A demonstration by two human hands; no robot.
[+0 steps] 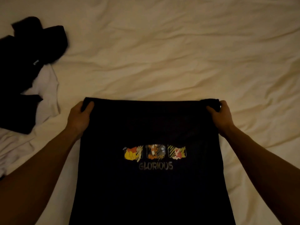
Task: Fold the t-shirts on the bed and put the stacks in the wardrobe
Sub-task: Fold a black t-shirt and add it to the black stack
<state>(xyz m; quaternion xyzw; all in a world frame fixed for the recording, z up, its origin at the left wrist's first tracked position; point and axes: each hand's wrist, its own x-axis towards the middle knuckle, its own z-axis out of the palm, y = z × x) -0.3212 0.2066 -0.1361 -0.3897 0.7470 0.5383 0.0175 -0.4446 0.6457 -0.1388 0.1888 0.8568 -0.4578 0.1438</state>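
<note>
A dark t-shirt [152, 189] with a colourful print and the word GLORIOUS lies stretched out in front of me on the bed [178, 62]. Its sides are folded in, so it forms a long rectangle. My left hand [80, 116] grips the far left corner, thumb on top of the cloth. At the far right corner my right hand [221, 115] holds the shirt the same way. Both forearms run along the shirt's long edges.
A loose heap of black garments [27, 65] lies at the left of the bed, over a white t-shirt [47, 91]. Wrinkled cream sheet covers the bed beyond and to the right of the shirt.
</note>
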